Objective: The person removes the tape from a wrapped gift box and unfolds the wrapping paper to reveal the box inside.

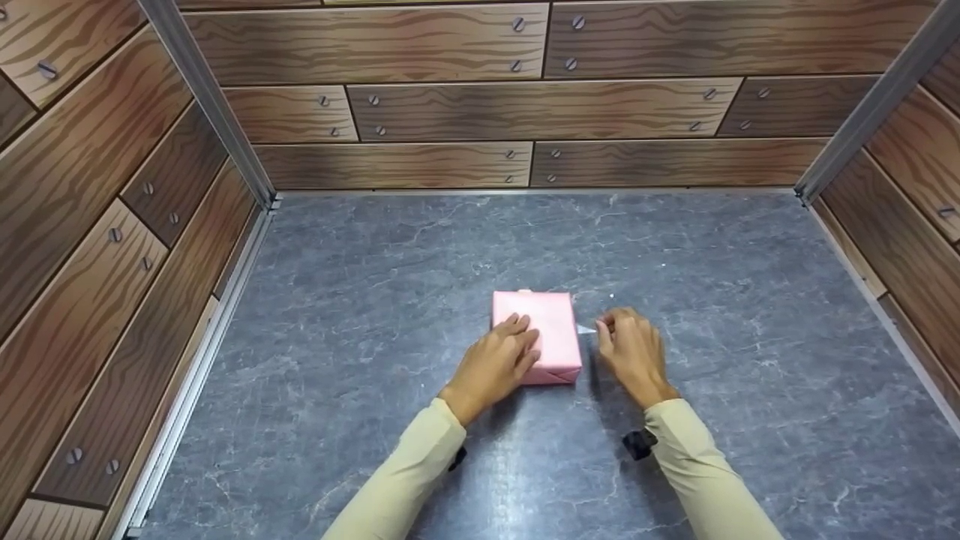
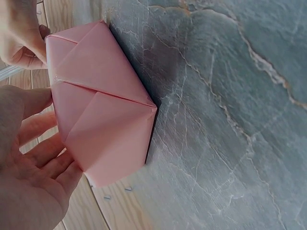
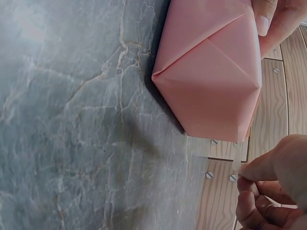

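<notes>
A box wrapped in pink paper (image 1: 553,322) lies on the floor, its folded end flaps showing in the left wrist view. My left hand (image 1: 491,364) rests on its top at the left side, fingers lying across the paper. Just right of the box, my right hand (image 1: 634,349) pinches the end of a strip of clear tape (image 3: 237,155) between thumb and index finger. The tape's other end meets the edge of the box, and the strip spans the short gap between box and fingertips.
Grey marbled flooring (image 1: 360,300) spreads around the box. Wood-patterned panels (image 1: 450,112) stand at the back and on both sides, with metal corner posts (image 1: 217,105). Each sleeve carries a small black wrist device (image 1: 639,444).
</notes>
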The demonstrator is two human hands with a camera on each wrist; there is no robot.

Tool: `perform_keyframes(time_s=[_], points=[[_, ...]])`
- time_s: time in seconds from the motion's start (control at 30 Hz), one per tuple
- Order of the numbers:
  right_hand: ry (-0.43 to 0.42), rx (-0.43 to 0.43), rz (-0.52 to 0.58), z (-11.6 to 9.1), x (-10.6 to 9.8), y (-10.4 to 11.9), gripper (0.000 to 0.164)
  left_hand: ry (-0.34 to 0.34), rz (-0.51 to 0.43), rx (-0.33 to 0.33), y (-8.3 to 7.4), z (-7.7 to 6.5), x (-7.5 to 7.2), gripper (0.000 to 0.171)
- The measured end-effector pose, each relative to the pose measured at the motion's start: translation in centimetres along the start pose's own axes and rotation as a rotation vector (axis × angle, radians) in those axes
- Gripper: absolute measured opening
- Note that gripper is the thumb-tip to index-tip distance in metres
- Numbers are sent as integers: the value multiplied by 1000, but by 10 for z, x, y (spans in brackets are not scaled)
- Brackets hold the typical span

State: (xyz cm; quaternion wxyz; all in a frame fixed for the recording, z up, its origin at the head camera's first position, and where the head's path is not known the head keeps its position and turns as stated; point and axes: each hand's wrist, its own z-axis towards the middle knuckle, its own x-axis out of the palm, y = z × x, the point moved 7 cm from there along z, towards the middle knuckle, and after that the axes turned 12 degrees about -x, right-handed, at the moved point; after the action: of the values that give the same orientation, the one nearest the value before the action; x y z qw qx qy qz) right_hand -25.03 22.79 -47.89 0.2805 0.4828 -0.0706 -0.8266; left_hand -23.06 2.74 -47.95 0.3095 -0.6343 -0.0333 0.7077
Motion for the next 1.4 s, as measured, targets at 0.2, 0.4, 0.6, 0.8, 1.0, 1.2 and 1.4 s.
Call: perform_keyframes(time_s=[0.2, 0.4, 0.6, 0.8, 1.0, 1.2, 1.4], points=[[2, 8, 13, -3, 0, -2, 9, 11, -1, -7, 1, 0, 1, 34], [20, 45, 32, -6, 1, -6, 9, 17, 0, -14, 1, 1, 1, 34], [32, 54, 30, -7, 1, -9, 9, 12, -1, -13, 1, 0, 1, 34], [53, 48, 19, -10, 2, -9, 9, 13, -5, -20, 0, -1, 1, 34], [65, 38, 25, -11, 2, -11, 8, 15, 3, -19, -1, 1, 1, 34], [73, 50, 33, -13, 1, -16, 7, 10, 10, -18, 0, 0, 0, 34], [82, 67, 46, -15, 0, -17, 7, 8, 13, -16, 0, 0, 1, 33]])
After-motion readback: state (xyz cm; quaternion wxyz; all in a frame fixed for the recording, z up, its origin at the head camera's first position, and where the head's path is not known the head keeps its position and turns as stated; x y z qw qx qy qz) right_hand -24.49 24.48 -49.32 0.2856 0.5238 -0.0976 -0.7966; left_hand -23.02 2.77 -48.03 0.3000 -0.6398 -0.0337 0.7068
